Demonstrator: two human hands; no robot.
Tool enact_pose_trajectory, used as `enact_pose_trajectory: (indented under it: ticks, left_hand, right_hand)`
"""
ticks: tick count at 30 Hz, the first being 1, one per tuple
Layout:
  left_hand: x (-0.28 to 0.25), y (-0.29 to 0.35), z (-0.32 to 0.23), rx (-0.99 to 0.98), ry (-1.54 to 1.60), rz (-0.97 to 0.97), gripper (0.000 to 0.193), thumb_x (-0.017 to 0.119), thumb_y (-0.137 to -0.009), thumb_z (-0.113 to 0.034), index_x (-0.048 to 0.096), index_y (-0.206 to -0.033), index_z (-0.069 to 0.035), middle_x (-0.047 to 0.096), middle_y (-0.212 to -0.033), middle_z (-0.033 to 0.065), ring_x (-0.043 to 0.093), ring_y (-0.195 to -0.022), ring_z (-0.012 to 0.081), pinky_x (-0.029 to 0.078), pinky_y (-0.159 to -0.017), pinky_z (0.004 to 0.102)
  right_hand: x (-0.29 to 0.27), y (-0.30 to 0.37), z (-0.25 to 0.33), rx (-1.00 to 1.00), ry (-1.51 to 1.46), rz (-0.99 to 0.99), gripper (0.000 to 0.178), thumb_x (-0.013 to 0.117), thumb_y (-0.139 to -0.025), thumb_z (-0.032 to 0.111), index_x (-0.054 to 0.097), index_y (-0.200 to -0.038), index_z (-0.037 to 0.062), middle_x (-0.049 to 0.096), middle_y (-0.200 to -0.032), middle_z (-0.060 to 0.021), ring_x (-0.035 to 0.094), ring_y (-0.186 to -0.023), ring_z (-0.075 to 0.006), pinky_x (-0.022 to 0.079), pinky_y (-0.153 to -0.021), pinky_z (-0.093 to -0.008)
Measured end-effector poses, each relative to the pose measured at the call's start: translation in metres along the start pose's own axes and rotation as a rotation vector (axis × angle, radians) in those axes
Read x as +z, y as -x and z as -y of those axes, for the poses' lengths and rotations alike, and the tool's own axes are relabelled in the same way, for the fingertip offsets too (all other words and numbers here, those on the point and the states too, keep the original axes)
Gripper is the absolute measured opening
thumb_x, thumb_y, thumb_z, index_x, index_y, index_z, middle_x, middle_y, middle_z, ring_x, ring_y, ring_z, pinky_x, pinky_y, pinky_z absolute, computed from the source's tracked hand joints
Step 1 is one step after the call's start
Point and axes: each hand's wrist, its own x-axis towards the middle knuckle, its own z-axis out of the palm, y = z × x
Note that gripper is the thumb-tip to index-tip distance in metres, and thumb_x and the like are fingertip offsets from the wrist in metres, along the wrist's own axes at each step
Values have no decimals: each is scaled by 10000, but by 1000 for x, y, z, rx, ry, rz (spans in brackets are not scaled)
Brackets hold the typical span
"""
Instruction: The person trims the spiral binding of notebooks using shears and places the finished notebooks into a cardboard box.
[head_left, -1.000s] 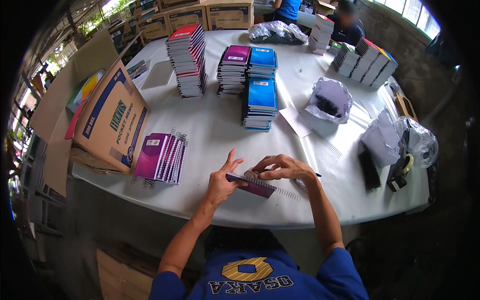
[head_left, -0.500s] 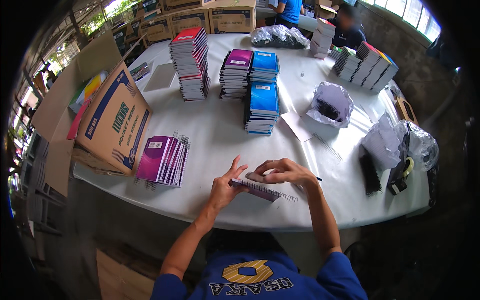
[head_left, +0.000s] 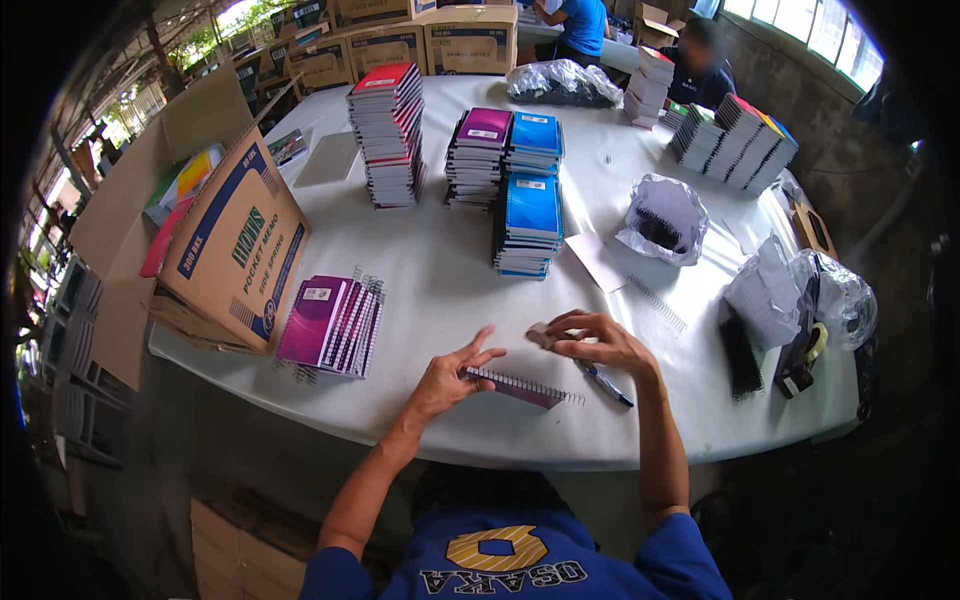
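An open carton stands at the table's left edge, its flaps turned outward, which leaves the colourful covers inside easy to reach. Just beside it, a row of purple notebooks leans in overlapping order, perhaps because the wires jutting from their ends would hinder a level pile. Behind, the red stack stands apart from the neighbouring purple stack and blue stacks, seemingly sorted by cover colour.

The left hand pinches the left end of a single purple notebook, other fingers spread wide. The notebook is in front of the person, near the table's close edge, held with its spine upward, probably to keep the binding exposed. It looks slim and dark purple, with a close line of wire loops along its spine; the wire coil runs out past the right end.

The right hand, fingers drawn together, holds a small brownish thing above and clear of the notebook; it is too blurred to name. A pen lies below that hand. Farther right, a crumpled bag gapes open, keeping its dark coils together.
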Motion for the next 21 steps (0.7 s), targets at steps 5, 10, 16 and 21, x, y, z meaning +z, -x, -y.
enact_pose_trajectory:
  ticks: [5, 10, 16, 21]
  left_hand:
    - [-14, -8, -1, -13, -11, 178, 593, 759, -785, -248, 567, -1312, -57, 620, -1286, 54, 539, -1227, 157, 399, -1059, 318]
    - [-9, 1, 4, 3, 55, 156, 565, 712, -820, -368, 597, -1275, -53, 589, -1328, 51, 502, -1280, 194, 357, -1092, 336]
    - [-6, 4, 10, 39, 17, 182, 684, 676, -819, -463, 532, -1338, -43, 555, -1368, 52, 485, -1298, 203, 350, -1097, 343]
    - [4, 6, 8, 131, -24, 93, 674, 638, -871, -460, 492, -1368, -29, 560, -1362, 63, 491, -1294, 221, 374, -1077, 341]
  right_hand:
    - [-12, 25, -32, -83, 995, -805, 255, 768, -768, 238, 704, -973, 100, 620, -1125, -131, 521, -1144, -313, 349, -982, -452]
    - [25, 57, -7, 47, 657, -445, 263, 750, -782, 209, 674, -1009, 102, 601, -1105, -111, 523, -1098, -293, 372, -905, -427]
    - [60, 85, -57, 86, 974, -488, 573, 705, -817, 220, 502, -1350, 158, 464, -1349, -159, 399, -1301, -306, 245, -1101, -510]
    - [65, 85, -72, -8, 1203, -549, 545, 606, -863, 125, 470, -1390, 150, 467, -1304, -172, 427, -1258, -316, 250, -1097, -518]
